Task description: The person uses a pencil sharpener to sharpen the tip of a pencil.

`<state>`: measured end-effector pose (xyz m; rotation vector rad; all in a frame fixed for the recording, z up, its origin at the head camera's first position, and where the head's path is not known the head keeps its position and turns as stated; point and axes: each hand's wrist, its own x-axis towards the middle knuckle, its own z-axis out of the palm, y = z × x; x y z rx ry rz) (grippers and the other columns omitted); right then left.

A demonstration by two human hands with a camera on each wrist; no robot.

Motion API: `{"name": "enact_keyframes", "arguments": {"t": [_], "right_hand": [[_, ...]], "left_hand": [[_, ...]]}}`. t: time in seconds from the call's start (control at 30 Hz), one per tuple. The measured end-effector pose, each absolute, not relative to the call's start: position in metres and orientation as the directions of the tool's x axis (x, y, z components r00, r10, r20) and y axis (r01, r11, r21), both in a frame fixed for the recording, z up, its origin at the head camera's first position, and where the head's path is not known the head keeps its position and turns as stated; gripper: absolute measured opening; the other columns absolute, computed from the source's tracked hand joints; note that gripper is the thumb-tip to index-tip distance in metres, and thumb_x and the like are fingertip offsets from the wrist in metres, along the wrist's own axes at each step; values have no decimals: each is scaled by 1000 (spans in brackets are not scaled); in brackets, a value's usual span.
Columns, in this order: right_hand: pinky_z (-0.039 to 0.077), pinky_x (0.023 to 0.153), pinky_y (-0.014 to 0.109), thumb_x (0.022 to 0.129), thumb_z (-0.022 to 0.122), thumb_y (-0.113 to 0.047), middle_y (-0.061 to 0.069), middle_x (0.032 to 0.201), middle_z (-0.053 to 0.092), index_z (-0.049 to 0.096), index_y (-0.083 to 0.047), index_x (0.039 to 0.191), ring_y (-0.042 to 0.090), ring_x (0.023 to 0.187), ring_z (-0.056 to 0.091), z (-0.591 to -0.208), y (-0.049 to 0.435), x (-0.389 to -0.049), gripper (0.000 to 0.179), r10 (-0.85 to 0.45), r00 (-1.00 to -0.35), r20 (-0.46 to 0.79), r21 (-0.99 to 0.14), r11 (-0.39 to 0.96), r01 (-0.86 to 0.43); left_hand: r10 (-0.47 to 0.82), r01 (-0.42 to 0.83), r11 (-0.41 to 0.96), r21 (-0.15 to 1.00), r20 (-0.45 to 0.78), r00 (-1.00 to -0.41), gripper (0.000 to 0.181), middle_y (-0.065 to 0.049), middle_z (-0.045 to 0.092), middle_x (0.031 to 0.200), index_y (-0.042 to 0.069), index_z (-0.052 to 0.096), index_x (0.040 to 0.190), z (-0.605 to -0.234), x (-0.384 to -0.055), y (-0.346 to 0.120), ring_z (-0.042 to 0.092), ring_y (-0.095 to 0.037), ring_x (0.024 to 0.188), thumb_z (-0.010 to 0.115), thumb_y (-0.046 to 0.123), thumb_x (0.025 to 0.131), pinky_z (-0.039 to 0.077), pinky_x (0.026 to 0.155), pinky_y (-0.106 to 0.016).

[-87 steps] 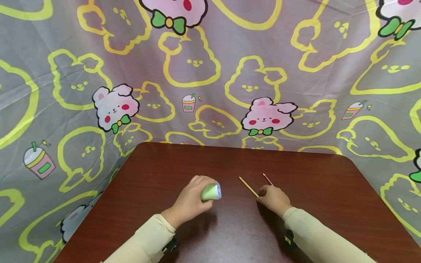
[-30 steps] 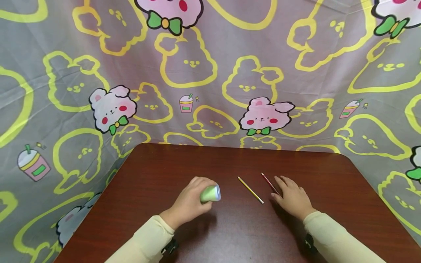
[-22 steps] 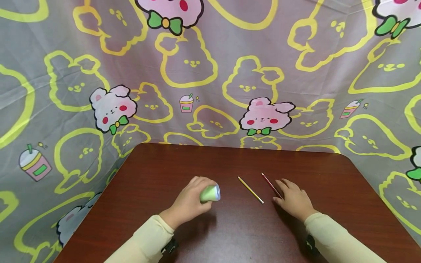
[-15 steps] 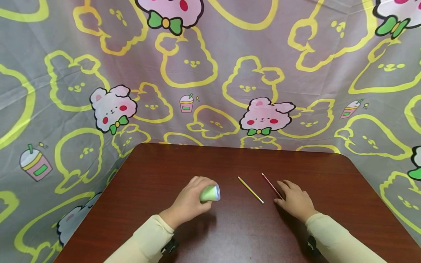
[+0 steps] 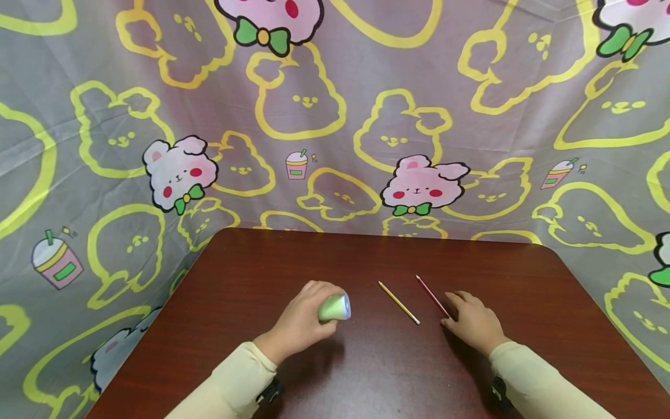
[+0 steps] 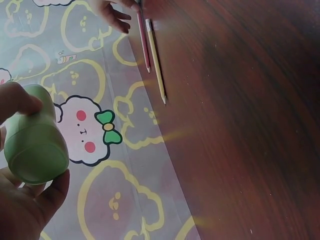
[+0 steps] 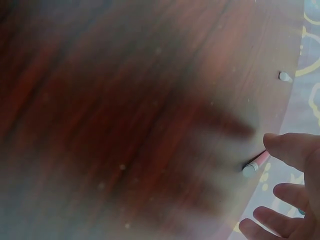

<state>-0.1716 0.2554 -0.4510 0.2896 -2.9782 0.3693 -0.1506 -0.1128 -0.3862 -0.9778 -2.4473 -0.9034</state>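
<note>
My left hand point(image 5: 300, 323) grips a light green, waisted cylinder point(image 5: 332, 308) with a pale blue-white end, held on its side above the table. In the left wrist view, thumb and fingers wrap around this green cylinder point(image 6: 37, 145). The right hand point(image 5: 473, 323) is at the near end of a red pencil point(image 5: 431, 295), fingers spread and slightly bent. In the right wrist view the white-tipped end of the red pencil point(image 7: 255, 165) lies between thumb and fingers; whether the thumb touches it I cannot tell. A yellow pencil point(image 5: 399, 302) lies between the hands.
Both pencils lie on a dark reddish-brown table point(image 5: 366, 372) with rounded far corners. A grey curtain point(image 5: 324, 105) with yellow outlines and cartoon animals hangs behind and beside it. Each wrist carries a small dark strapped device point(image 5: 269, 391).
The right hand has left the yellow pencil, moved right to the red pencil, then drawn slightly back toward its near end, baring more of it. The left hand keeps its hold almost still.
</note>
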Motion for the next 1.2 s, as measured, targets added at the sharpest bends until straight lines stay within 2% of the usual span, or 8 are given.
{"name": "enact_keyframes", "arguments": {"t": [0.27, 0.53, 0.83, 1.0, 1.2], "right_hand": [[49, 75, 60, 78, 76, -24, 30, 119, 56, 58, 2, 126, 48, 107, 56, -451, 256, -170, 58, -153, -982, 109, -251, 952, -176], [47, 84, 56, 76, 77, -16, 28, 109, 61, 59, 9, 121, 45, 102, 58, -453, 258, -174, 54, -126, -990, 69, -378, 915, -143], [46, 86, 57, 75, 77, -10, 27, 106, 65, 62, 11, 114, 45, 101, 60, -455, 259, -175, 46, -87, -995, 52, -470, 877, -101], [48, 84, 55, 76, 76, -6, 26, 102, 67, 63, 13, 111, 40, 95, 64, -451, 256, -174, 41, -45, -999, 26, -537, 842, -52], [49, 74, 46, 76, 75, -7, 15, 85, 69, 67, 10, 101, 28, 81, 64, -450, 255, -173, 32, 2, -1000, 7, -559, 829, -3]], "left_hand": [[485, 712, 558, 426, 529, -697, 50, 3, 63, 107, 13, 63, 112, -386, -151, -113, 52, -14, 96, 78, 5, 64, 48, 76, -29], [485, 709, 561, 427, 525, -700, 51, 4, 62, 106, 14, 63, 112, -386, -152, -113, 51, -13, 95, 79, 5, 64, 47, 75, -28], [480, 699, 569, 434, 514, -711, 51, 4, 62, 107, 14, 62, 113, -385, -151, -113, 51, -13, 94, 78, 4, 65, 47, 75, -28], [479, 696, 571, 435, 512, -713, 51, 3, 62, 107, 14, 62, 113, -384, -150, -113, 51, -14, 96, 78, 5, 65, 47, 75, -28], [478, 696, 575, 431, 514, -713, 51, 4, 62, 107, 14, 63, 112, -384, -150, -113, 51, -13, 95, 78, 5, 64, 47, 75, -28]]}}
